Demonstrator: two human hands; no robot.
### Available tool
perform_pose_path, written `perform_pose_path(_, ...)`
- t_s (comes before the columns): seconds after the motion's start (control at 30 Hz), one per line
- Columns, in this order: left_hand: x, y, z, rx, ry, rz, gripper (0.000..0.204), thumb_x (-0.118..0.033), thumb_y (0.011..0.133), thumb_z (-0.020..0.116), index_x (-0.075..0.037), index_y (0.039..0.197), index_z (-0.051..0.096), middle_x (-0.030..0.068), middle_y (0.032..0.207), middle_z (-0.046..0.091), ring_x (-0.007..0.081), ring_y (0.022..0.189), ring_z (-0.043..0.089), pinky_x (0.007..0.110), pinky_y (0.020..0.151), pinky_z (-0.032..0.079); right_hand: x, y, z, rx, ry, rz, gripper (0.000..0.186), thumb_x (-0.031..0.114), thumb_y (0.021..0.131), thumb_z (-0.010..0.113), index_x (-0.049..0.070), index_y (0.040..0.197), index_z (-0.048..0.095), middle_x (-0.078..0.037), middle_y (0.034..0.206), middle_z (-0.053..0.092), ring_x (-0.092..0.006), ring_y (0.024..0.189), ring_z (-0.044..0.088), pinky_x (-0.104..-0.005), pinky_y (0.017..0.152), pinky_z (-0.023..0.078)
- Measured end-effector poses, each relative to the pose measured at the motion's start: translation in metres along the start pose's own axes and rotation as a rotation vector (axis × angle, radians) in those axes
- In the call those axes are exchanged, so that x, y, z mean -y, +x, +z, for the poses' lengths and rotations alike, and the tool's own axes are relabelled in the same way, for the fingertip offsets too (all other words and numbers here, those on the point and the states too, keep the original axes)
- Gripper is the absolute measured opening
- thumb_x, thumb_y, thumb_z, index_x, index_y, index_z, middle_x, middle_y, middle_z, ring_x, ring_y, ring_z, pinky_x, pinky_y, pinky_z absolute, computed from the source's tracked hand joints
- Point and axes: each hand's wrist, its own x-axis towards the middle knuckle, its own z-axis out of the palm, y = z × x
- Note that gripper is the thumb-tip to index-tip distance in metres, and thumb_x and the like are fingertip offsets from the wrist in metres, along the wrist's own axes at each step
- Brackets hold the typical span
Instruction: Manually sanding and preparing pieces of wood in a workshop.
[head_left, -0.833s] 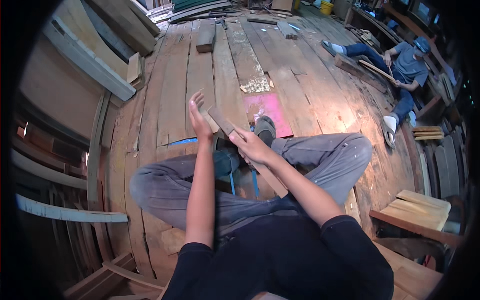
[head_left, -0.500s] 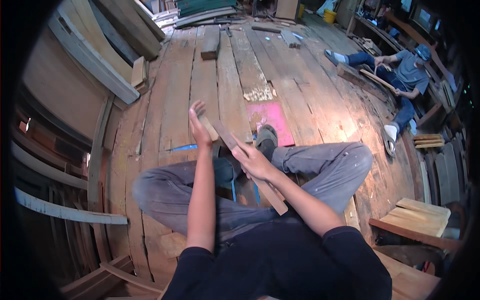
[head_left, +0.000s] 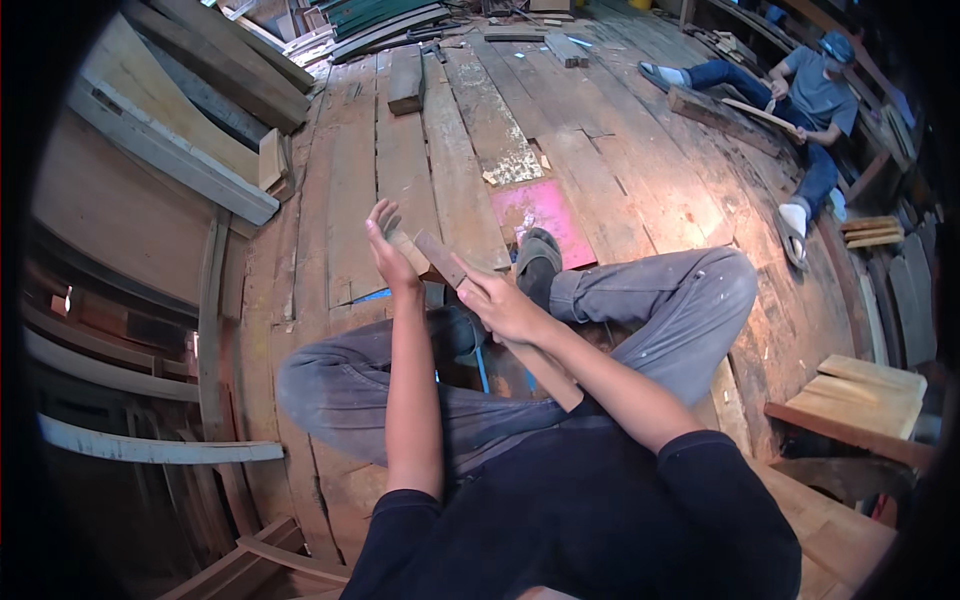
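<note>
Fingers of the right hand [head_left: 507, 306] grasp a wooden strip [head_left: 549, 377]; left of this strip, the left hand [head_left: 394, 258] has its fingers extended.

Left hand [head_left: 395, 255] tilts upright, fingers [head_left: 382, 218] extended | right hand [head_left: 503, 306] closed, back up | forearms [head_left: 412, 400] reach forward | knees [head_left: 738, 275] bent wide

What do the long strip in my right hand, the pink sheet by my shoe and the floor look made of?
Long strip: likely bare wood, going by its matte brown surface, though grain is hard to see. Pink sheet: perhaps painted board; the colour is patchy, material uncertain. Floor: worn wooden planks, shown by long seams and stains.
</note>
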Motion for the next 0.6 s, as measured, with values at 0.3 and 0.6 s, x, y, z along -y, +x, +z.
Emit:
perform_pose_path(0.3,0.011,0.005,-0.003,-0.062,-0.084,-0.075,0.056,-0.044,0.106,0.023,-0.004,0.133,0.052,0.016,0.129,0.057,0.0276,0.12,0.053,0.039,0.106,0.038,-0.027,0.0,0.0,-0.068,-0.136,-0.088,0.057,0.031,0.1,0.045,0.013,0.152,0.031,-0.027,0.092,0.067,-0.0291,0.061,0.069,-0.0404,0.072,0.056)
perform_pose_path(0.6,0.022,0.008,0.006,-0.03,-0.112,-0.05,0.057,-0.043,0.106,0.023,-0.001,0.132,0.051,0.0181,0.126,0.058,0.0291,0.117,0.054,0.041,0.104,0.039,-0.107,-0.001,-0.02,-0.209,-0.319,0.075,0.059,0.033,0.099,0.049,0.016,0.152,0.031,-0.026,0.094,0.066,-0.035,0.085,0.07,-0.043,0.081,0.053)
